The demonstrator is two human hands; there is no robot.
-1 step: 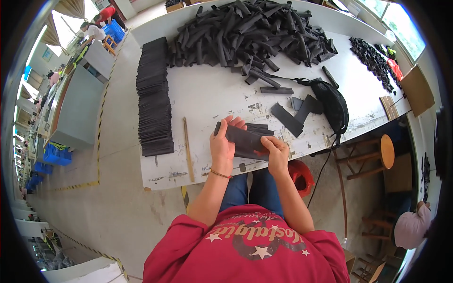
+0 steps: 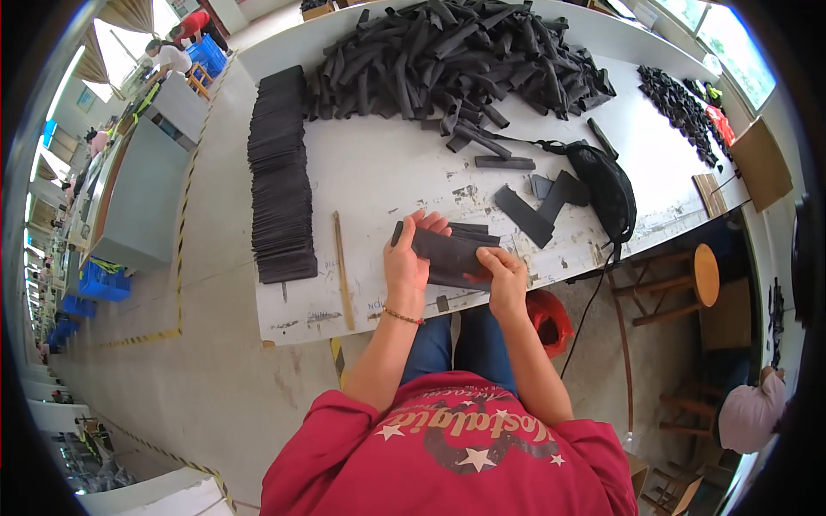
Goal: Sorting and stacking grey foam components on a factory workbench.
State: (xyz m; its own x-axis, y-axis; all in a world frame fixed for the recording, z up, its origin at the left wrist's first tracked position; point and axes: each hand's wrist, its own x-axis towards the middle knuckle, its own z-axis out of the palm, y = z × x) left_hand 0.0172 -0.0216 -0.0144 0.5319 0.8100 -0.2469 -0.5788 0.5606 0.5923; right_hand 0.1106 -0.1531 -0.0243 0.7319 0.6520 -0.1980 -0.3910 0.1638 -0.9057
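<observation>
Near the table's front edge, a flat black strip (image 2: 447, 256) of thin sheet material is held between my two hands. My left hand (image 2: 408, 262) has its left end between the thumb and the fingers, whose tips show beyond the strip. At the right end, my right hand (image 2: 506, 277) pinches the strip between thumb and fingers. Several more black strips (image 2: 477, 234) lie just behind it; whether they rest on the table or are partly held, I cannot tell. A long, neat stack of black strips (image 2: 282, 181) runs along the table's left side.
A large heap of curled black pieces (image 2: 456, 56) covers the back of the white table (image 2: 361, 185). A wooden stick (image 2: 342, 271) lies left of my hands. On the right are loose flat pieces (image 2: 523, 215), a black pouch (image 2: 602, 193), a red-lined bin (image 2: 549, 322) and a stool (image 2: 705, 275).
</observation>
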